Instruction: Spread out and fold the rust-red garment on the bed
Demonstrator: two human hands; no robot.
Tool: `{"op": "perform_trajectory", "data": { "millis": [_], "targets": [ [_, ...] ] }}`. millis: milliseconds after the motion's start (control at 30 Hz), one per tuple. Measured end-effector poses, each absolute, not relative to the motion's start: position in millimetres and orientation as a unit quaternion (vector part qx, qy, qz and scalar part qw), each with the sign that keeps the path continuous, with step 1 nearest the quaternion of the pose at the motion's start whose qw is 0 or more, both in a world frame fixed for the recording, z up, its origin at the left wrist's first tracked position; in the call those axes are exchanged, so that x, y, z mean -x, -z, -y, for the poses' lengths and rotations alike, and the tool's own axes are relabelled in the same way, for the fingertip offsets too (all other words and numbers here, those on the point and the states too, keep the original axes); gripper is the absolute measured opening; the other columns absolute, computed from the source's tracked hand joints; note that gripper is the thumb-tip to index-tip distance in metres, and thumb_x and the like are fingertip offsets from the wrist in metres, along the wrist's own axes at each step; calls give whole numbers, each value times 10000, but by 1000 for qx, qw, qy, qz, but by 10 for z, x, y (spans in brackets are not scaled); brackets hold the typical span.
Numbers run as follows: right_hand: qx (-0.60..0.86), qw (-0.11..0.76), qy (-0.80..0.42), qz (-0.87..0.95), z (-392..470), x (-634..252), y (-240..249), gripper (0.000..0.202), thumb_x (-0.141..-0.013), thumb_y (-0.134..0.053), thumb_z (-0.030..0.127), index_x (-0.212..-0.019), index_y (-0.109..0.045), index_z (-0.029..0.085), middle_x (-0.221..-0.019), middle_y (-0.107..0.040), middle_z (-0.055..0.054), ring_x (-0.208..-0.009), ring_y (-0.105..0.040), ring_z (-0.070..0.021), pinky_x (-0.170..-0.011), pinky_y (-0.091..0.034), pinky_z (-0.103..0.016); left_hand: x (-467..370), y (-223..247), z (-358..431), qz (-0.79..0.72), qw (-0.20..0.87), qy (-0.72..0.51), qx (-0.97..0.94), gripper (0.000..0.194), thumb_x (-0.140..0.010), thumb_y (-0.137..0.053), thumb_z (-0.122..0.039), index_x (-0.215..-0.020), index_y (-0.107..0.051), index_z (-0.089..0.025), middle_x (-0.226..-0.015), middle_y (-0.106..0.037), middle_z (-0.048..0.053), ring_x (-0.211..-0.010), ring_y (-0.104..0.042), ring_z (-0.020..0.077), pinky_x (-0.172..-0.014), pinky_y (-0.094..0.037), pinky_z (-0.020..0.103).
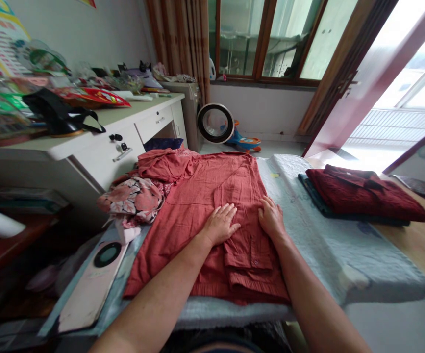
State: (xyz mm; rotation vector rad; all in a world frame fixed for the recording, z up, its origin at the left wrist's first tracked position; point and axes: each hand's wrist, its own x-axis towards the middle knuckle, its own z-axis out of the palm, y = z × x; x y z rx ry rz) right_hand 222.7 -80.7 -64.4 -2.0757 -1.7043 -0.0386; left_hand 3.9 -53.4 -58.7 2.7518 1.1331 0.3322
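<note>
A rust-red shirt (183, 245) lies spread over a pale blue cloth, one buttoned sleeve folded inward along its right side. My left hand (221, 224) rests flat on the shirt near the folded sleeve, fingers stretched and thumb apart. At the shirt's right edge, my right hand (271, 215) presses down with its fingers extended forward. Neither hand grips anything that I can see. Beyond the left hand, a bunched floral cloth (135, 200) touches the shirt's upper left side.
A phone (90, 289) lies at the left edge of the pale blue cloth (318, 250). To the right sits a stack of folded dark red clothing (362, 193) over a teal one. A cluttered white desk (124, 142) stands left, with a front-loading washer's open door (215, 123) behind.
</note>
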Motion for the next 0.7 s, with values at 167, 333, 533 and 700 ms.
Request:
{"op": "perform_trajectory", "data": {
  "millis": [167,333,533,700],
  "targets": [
    [689,208,-21,694,857,-2055,553,454,-948,-349,208,-1344,-564,151,-1433,-545,-104,-1341,-462,-197,-1145,-306,-375,-41,597,537,-382,80,-95,-916,625,-977,-411,-518,-1478,-392,-145,-1576,-356,111,-1462,-302,256,-1207,-230,437],
    [704,100,-36,702,934,-1978,598,511,-995,-351,347,-1474,-432,192,-1567,-370,-73,-1451,-308,-241,-1173,-243,-451,-48,639,569,-394,65,-103,-911,632,-964,-434,-523,-1488,-388,-172,-1584,-337,123,-1469,-284,275,-1200,-238,458],
    [729,56,-9,682,972,-2060,562,567,-995,-363,477,-1498,-397,216,-1589,-320,-89,-1470,-260,-275,-1184,-167,-514,-48,628,602,-419,65,-97,-900,695,-936,-456,-581,-1504,-370,-190,-1588,-307,167,-1476,-258,308,-1191,-236,494],
    [744,76,3,664,1096,-1998,464,547,-1001,-346,433,-1468,-428,161,-1567,-358,-127,-1474,-249,-282,-1179,-184,-508,-39,606,618,-428,66,-99,-896,682,-930,-459,-590,-1493,-391,-212,-1581,-326,156,-1475,-255,322,-1182,-244,510]
  ]
}}
